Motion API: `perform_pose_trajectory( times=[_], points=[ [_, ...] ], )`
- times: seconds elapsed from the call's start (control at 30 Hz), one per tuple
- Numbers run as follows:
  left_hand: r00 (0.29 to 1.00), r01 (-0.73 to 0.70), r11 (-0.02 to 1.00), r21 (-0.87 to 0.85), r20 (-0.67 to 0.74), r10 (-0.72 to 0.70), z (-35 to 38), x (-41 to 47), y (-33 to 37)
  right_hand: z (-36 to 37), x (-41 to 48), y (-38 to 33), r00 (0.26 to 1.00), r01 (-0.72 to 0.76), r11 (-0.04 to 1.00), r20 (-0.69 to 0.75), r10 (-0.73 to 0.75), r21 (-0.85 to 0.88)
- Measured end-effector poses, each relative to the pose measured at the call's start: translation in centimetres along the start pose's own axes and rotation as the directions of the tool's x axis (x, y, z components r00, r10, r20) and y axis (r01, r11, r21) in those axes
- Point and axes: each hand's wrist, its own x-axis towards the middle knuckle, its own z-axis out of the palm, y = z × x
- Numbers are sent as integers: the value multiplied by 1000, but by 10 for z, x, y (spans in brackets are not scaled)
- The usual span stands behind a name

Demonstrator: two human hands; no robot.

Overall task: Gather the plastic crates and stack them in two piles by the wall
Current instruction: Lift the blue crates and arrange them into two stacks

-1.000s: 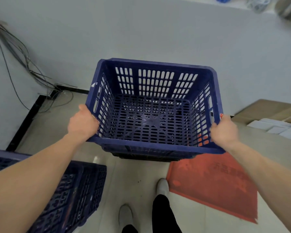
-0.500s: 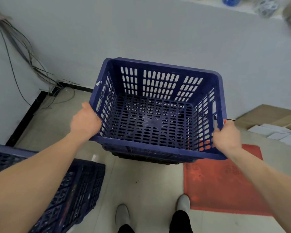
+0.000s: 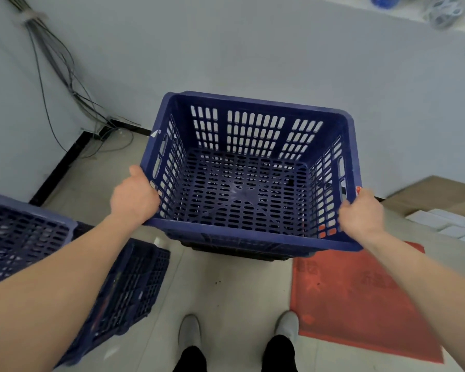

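Note:
I hold an empty dark blue slotted plastic crate (image 3: 250, 167) in front of me, level, facing the white wall. My left hand (image 3: 133, 198) grips its left rim near the front corner. On the right rim, my right hand (image 3: 361, 214) grips near the front corner. A darker crate edge (image 3: 234, 251) shows just beneath it; whether the two touch I cannot tell. More blue crates (image 3: 24, 232) stand at the lower left, partly hidden by my left forearm.
A red mat (image 3: 360, 299) lies on the tiled floor at the right, by my right foot. Flattened cardboard and white sheets (image 3: 440, 210) lie against the wall at the far right. Loose cables (image 3: 65, 84) hang down the left corner to the floor.
I have stepped closer to the wall with the crate; my feet now stand side by side. Both hands keep the same grip on the rims.

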Motion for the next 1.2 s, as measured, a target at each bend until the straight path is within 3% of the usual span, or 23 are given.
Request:
perform_pose_trajectory(
  times=[0.27,0.53,0.8,1.2],
  points=[
    [998,61,997,-55,8,-61,8,-64,-13,0,31,34,995,86,995,46,-84,-59],
    [994,107,990,-91,2,-107,20,-101,-29,-12,15,19,992,112,987,70,-105,-112],
    [1000,9,993,-115,3,-9,14,-74,-54,-5,-38,13,1000,21,995,22,-19,-96],
    [985,-151,989,-10,84,151,-10,-32,-102,33,-167,19,982,-185,983,-44,185,6]
  ],
)
